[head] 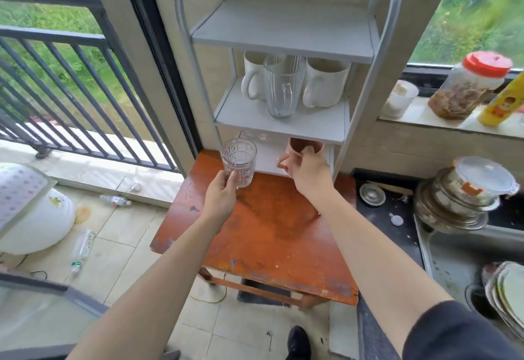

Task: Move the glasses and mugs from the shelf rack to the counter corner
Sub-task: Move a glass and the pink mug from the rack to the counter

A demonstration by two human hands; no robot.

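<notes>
Arms extended, frame centre: left hand (219, 198) fingers grip patterned glass (239, 162); right hand (310, 171) fingers grasp pink mug (295, 154) rim.

Dark sleeve (459, 331) on the right arm, black shoe (297, 341)

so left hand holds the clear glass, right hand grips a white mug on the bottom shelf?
No: in the head view the right hand grips a pink mug, not white. Left hand holding the clear glass, bottom shelf: correct.
</notes>
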